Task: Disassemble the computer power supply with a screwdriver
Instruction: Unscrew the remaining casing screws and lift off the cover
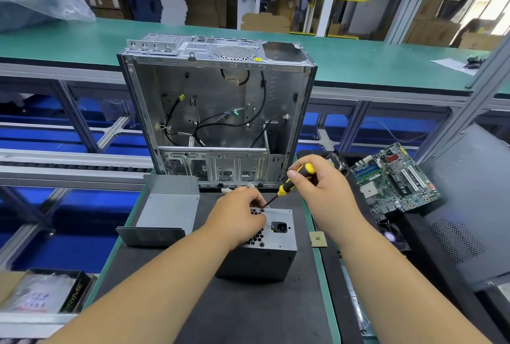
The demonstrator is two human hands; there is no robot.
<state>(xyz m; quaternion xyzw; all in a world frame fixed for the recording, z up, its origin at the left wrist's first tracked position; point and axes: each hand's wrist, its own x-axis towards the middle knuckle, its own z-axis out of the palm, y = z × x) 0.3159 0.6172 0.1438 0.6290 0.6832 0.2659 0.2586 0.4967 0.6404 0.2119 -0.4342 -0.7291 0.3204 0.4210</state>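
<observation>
Your left hand (242, 215) curls over the boxy grey metal power supply (271, 244) — your right hand (317, 186) grips the yellow-black screwdriver (289, 182), tip on its perforated face.

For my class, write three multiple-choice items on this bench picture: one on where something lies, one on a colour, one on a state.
1. Where does the motherboard lie?
A. Right of the case
B. Inside the case
C. On top of the power supply

2. What colours is the screwdriver handle?
A. Red and white
B. Yellow and black
C. All blue

3. What is the state of the case?
A. Closed on all sides
B. Open, with loose cables inside
C. Lying flat with the board fitted

Answers:
1 A: the board rests on the black surface to the right of the case.
2 B: yellow and black bands show in the right hand.
3 B: the side is open and only cables show inside, while the left hand rests on the power supply in front.
</observation>
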